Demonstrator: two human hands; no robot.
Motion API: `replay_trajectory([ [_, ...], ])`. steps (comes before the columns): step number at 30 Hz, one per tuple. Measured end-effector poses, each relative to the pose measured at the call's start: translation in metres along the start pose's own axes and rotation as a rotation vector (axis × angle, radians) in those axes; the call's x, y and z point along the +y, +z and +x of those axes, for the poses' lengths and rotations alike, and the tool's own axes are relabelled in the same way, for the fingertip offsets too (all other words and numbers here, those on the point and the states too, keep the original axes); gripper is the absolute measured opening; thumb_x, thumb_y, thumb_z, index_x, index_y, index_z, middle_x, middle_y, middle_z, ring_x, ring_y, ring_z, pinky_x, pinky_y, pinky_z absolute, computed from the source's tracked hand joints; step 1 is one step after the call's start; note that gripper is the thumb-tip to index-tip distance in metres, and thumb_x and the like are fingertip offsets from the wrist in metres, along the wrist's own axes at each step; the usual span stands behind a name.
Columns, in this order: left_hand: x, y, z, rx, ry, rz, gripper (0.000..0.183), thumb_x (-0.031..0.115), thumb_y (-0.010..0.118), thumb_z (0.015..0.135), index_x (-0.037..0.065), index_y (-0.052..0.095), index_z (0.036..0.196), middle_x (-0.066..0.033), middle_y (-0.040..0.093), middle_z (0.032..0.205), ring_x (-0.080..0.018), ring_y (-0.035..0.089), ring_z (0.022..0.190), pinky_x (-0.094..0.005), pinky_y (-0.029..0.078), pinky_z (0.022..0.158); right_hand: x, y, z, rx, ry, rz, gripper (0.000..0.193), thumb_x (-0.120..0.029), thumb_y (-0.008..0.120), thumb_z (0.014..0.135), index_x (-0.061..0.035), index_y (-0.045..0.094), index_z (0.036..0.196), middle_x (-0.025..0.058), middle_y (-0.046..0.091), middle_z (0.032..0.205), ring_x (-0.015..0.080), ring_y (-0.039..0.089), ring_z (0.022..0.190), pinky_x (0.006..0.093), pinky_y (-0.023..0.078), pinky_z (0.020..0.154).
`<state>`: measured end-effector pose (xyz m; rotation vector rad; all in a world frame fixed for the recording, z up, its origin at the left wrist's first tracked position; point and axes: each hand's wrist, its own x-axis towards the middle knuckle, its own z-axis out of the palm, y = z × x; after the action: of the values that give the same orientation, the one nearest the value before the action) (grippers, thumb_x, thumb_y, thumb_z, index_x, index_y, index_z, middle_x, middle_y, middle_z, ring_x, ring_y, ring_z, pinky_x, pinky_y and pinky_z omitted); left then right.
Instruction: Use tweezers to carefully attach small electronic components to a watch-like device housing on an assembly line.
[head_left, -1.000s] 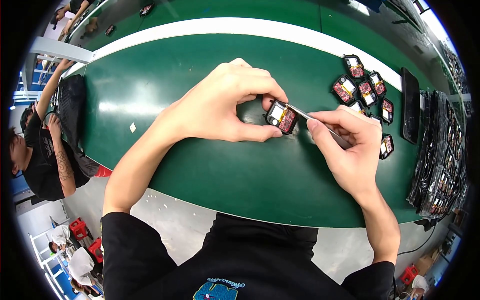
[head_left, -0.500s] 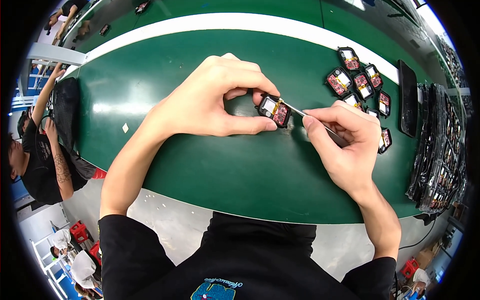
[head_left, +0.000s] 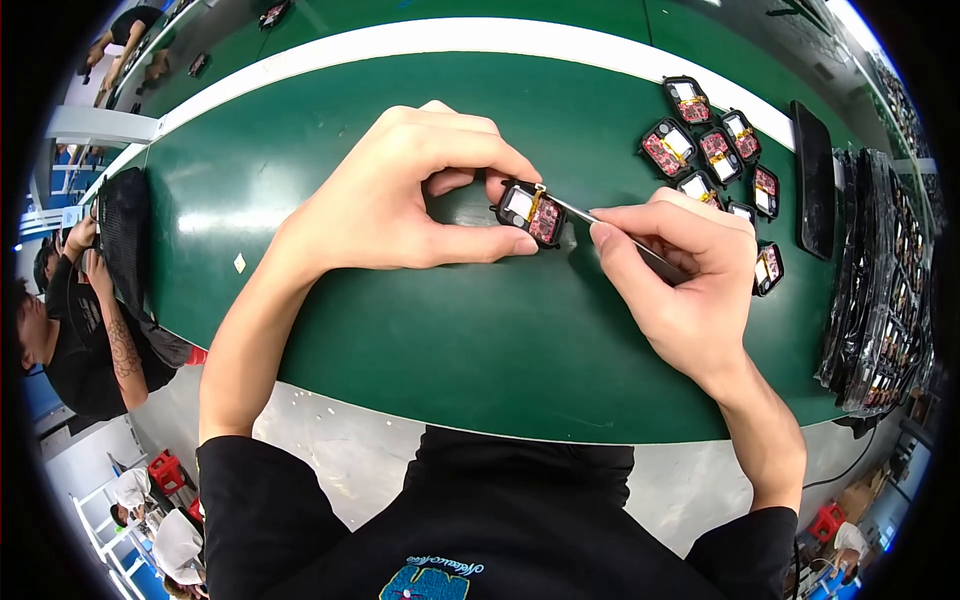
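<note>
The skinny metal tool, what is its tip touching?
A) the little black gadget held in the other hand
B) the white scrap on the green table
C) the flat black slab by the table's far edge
A: the right hand pinches the thin metal tool, and its tip meets the small black open device gripped by the left hand.

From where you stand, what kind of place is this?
Probably an electronics assembly workshop. The left hand holds a small open device while the right hand works it with a thin metal tool. More such devices lie on the green table, beside stacked trays.
</note>
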<state>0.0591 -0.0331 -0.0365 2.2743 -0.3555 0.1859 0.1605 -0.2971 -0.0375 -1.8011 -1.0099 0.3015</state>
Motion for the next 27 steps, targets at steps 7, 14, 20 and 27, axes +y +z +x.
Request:
replay_trajectory([
  [7, -0.001, 0.0, 0.0, 0.005, -0.007, 0.01, 0.046, 0.014, 0.1, 0.071, 0.005, 0.086, 0.114, -0.0009, 0.071, 0.082, -0.0124, 0.048, 0.06, -0.0299, 0.044, 0.077, 0.01, 0.01, 0.002, 0.085, -0.021, 0.024, 0.004, 0.002, 0.082, 0.089, 0.0022, 0.083, 0.093, 0.002, 0.064, 0.064, 0.0062, 0.052, 0.051, 0.027, 0.034, 0.047],
  [14, 0.0, -0.001, 0.0, 0.0, -0.012, 0.034, 0.046, 0.015, 0.1, 0.071, 0.005, 0.086, 0.114, -0.0019, 0.075, 0.084, -0.0123, 0.049, 0.06, -0.0295, 0.043, 0.074, 0.009, 0.011, 0.003, 0.086, -0.039, 0.014, 0.003, 0.002, 0.082, 0.089, 0.0019, 0.083, 0.092, 0.0036, 0.066, 0.066, 0.0086, 0.055, 0.05, 0.0281, 0.036, 0.047],
  [20, 0.002, -0.001, 0.002, 0.0, -0.015, 0.037, 0.046, 0.015, 0.1, 0.071, 0.005, 0.086, 0.114, -0.002, 0.075, 0.083, -0.0124, 0.049, 0.061, -0.0297, 0.043, 0.073, 0.01, 0.01, 0.002, 0.085, -0.048, 0.009, 0.002, 0.002, 0.081, 0.089, 0.0018, 0.082, 0.092, 0.0047, 0.066, 0.066, 0.0104, 0.056, 0.05, 0.0292, 0.037, 0.047],
  [27, -0.001, 0.0, 0.0, -0.009, -0.01, 0.025, 0.046, 0.015, 0.1, 0.071, 0.005, 0.086, 0.114, -0.0017, 0.075, 0.083, -0.0125, 0.05, 0.061, -0.0296, 0.043, 0.072, 0.008, 0.008, 0.0, 0.036, -0.018, 0.013, 0.01, 0.006, 0.082, 0.094, 0.0047, 0.085, 0.104, -0.002, 0.063, 0.072, -0.0003, 0.051, 0.061, 0.0218, 0.032, 0.052],
])
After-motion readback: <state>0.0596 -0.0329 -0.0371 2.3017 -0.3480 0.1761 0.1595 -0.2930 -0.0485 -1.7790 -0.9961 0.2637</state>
